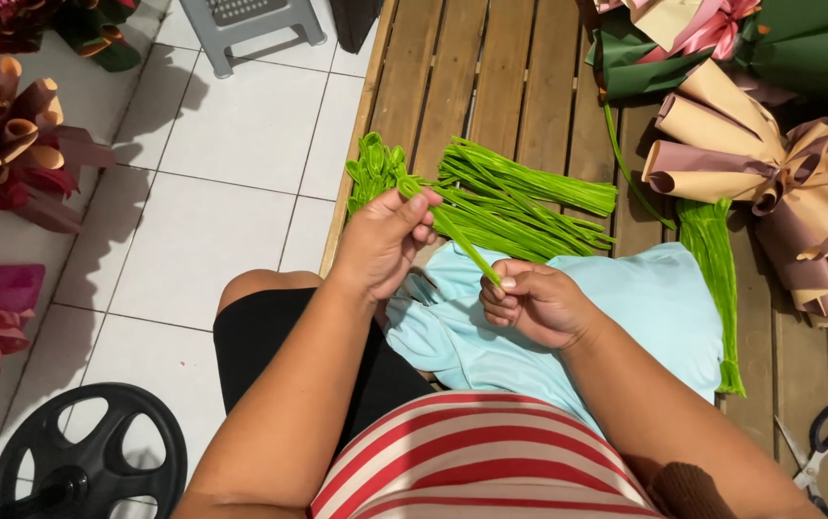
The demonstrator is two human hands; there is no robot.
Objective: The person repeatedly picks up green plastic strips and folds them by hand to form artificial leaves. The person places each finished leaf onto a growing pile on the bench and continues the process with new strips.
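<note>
Wooden slats make the worktop (491, 67), and just in front of the green strip pile (520, 197) one green strip (457, 235) is pinched at both ends, slanting from the left hand (385, 240) to the right hand (534, 303).

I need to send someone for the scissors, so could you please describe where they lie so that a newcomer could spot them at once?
Start from the slatted wooden platform and follow it to the corner nearest the person's right elbow. The scissors lie there on the boards, below the paper-wrapped bouquets. Black loop handles and pale blades set them apart from the green strips and coloured paper around.
</note>
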